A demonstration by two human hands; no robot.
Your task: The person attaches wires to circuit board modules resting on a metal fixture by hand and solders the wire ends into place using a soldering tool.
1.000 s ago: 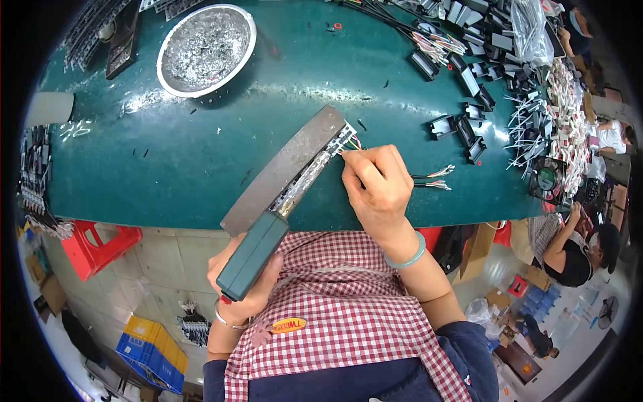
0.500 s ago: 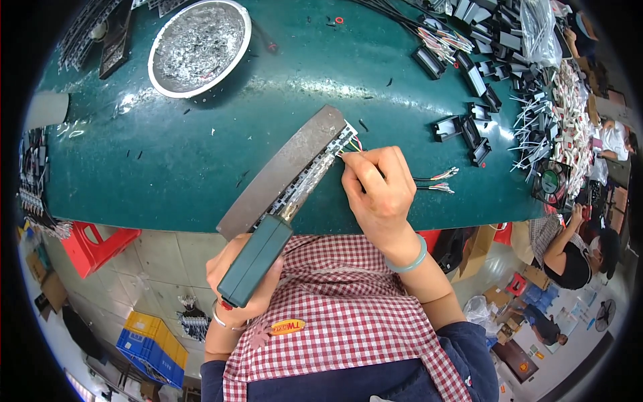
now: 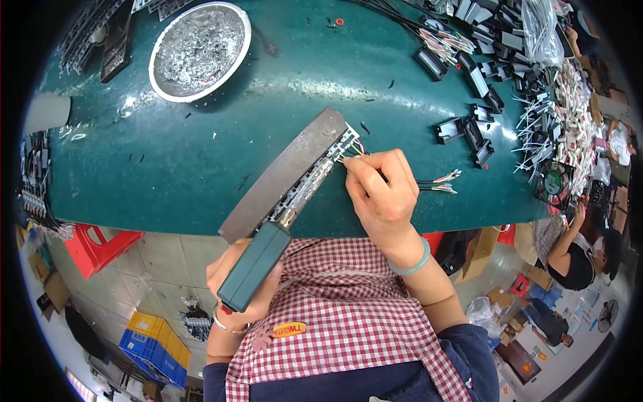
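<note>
My left hand [image 3: 220, 273] is closed round the dark green handle of a soldering gun [image 3: 254, 266], whose long metal shaft points up and right. The shaft lies over a narrow strip of small circuit boards [image 3: 349, 137] set along a long brown-grey bar [image 3: 284, 175]. Near the strip's far end, my right hand [image 3: 385, 194] pinches a thin wire close to the shaft's tip. A few coloured wires [image 3: 360, 147] show there. Whether the tip touches the wire, I cannot tell. Black cables with bare-ended wires [image 3: 442, 184] stick out to the right of this hand.
A white-rimmed bowl [image 3: 153, 70] of silvery scrap stands at the far left. Black plastic housings [image 3: 474, 134], a small fan [image 3: 556, 183] and piled white-wired parts [image 3: 573, 120] crowd the right. A red stool [image 3: 100, 246] is below the green table's [image 3: 154, 181] front edge. Another person [image 3: 579, 262] sits at right.
</note>
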